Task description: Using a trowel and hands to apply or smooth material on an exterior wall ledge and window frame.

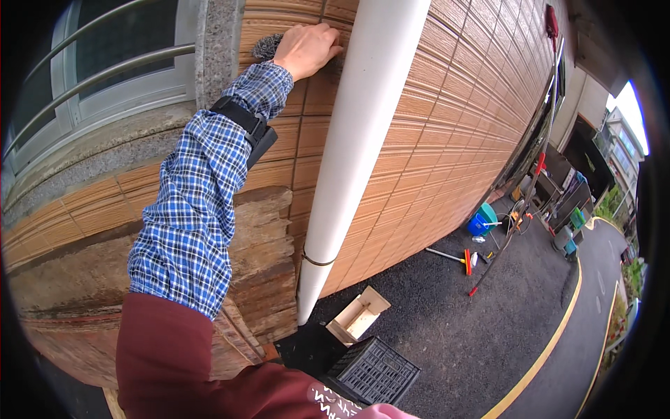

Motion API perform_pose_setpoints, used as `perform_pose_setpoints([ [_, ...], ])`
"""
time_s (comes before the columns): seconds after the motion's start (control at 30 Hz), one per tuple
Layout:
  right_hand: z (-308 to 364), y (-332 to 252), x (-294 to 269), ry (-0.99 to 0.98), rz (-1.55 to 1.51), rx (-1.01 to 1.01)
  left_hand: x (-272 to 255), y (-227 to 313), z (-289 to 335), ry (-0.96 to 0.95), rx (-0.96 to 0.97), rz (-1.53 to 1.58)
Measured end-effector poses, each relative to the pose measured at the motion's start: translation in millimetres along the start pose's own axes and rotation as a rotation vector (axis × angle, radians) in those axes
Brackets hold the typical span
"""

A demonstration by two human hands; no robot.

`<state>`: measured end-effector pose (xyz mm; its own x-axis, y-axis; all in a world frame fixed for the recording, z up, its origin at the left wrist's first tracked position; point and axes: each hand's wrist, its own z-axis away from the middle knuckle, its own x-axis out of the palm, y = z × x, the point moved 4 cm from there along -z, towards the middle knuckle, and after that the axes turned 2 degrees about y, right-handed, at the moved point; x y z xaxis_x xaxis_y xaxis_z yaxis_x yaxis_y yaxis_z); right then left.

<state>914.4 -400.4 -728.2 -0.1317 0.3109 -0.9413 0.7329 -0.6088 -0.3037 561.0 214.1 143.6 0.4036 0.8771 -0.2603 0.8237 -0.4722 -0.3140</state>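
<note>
My left hand (306, 51) is raised against the tan tiled wall (447, 140), back outward and fingers bent. Under its palm a grey steel wool scourer (266, 47) sticks out on the left, pressed between hand and wall. The fingertips are partly hidden. Just right of the hand runs a thick white drainpipe (363, 126). A blue checked sleeve cover (192, 202) covers my left forearm, with a black strap (241, 120) and small box near the wrist. My right hand does not show; a pink patch at the lower edge is too cut off to make out.
Left are a window with metal bars (125, 66), a stone sill and weathered wooden boards (262, 244). Below stand an open wooden box (359, 315) and a black plastic crate (377, 370). Farther right are a blue bucket (479, 224), a red squeegee (467, 262) and a long pole (551, 105).
</note>
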Motion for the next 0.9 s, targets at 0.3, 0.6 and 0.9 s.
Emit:
perform_pose_setpoints([
  [0.3, -23, -22, -13, -0.031, -0.085, 0.124, 9, 1, -3, -0.059, -0.138, -0.002],
  [0.6, -36, -37, -28, -0.048, -0.174, 0.268, 13, 7, -9, -0.064, -0.171, -0.128],
  [0.9, -46, -49, -41, -0.061, -0.275, 0.419, 20, 5, -10, -0.001, -0.155, -0.105],
])
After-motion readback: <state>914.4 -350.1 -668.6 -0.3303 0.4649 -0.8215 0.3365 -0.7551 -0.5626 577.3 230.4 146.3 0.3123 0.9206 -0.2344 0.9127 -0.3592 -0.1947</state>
